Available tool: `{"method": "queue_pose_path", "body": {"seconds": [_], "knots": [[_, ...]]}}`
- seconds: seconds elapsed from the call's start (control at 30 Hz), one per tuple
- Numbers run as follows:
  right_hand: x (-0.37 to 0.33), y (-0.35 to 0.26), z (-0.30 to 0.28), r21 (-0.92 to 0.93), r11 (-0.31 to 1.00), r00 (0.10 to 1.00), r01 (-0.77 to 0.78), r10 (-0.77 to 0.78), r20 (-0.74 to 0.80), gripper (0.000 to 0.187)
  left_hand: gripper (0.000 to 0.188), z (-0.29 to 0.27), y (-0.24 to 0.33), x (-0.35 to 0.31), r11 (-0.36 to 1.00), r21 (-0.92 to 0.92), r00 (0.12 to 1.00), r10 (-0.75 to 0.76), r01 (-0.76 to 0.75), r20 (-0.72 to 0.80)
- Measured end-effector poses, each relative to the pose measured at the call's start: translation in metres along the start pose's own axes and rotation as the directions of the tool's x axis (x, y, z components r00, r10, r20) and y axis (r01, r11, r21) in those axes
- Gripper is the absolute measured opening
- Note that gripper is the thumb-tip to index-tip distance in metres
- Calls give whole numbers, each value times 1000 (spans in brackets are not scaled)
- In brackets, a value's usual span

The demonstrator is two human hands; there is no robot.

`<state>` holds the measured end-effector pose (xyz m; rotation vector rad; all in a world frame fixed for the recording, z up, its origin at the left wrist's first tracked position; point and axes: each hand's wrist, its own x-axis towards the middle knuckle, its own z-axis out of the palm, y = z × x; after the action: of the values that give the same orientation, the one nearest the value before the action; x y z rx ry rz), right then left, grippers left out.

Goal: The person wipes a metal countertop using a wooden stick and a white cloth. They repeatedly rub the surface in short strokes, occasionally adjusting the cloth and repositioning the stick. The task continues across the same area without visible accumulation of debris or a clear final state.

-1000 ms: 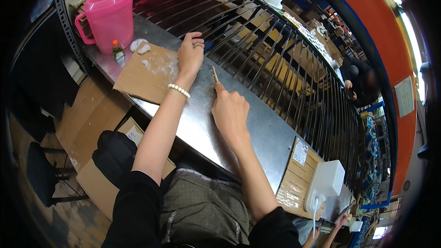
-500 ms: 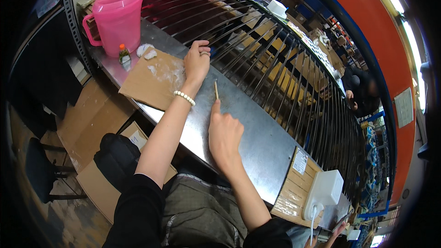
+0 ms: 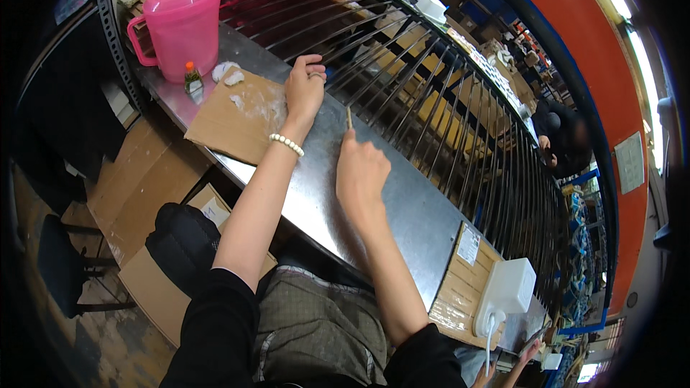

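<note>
The right hand (image 3: 364, 172) pinches a thin stick (image 3: 349, 118), apparently guiding it, and next needs steady aim; the left hand (image 3: 304, 92) curls loosely, contents unclear.

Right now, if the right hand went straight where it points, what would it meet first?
Probably the dark metal bars past the counter, with the thin stick in the right hand touching first; its height is unclear.
</note>
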<state>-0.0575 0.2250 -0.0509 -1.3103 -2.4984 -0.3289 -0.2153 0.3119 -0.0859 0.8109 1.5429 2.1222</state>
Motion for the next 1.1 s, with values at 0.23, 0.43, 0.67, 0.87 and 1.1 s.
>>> {"method": "queue_pose_path", "body": {"seconds": [0.23, 0.43, 0.67, 0.87, 1.1], "knots": [[0, -11, 1, 125, 992, 1000, 11, -12, 6, 36, 35, -5, -2, 5, 1000, 17, 1000, 12, -11, -17], [-26, -43, 3, -67, 989, 991, 132, -129, 41, 39, 36, -11, -2, 5, 999, -24, 999, -33, 32, -29], [-17, -47, -1, 18, 996, 992, 82, -84, 97, 41, 39, -18, 3, 2, 997, -25, 998, -67, 68, 15], [-4, -23, 2, 26, 997, 998, 67, -67, 1, 34, 40, -5, 6, -2, 998, -32, 997, -46, 48, 62], [-22, -50, 7, -34, 998, 999, 51, -51, 1, 30, 38, -12, -5, 6, 999, -36, 999, -33, 33, 1]]}}
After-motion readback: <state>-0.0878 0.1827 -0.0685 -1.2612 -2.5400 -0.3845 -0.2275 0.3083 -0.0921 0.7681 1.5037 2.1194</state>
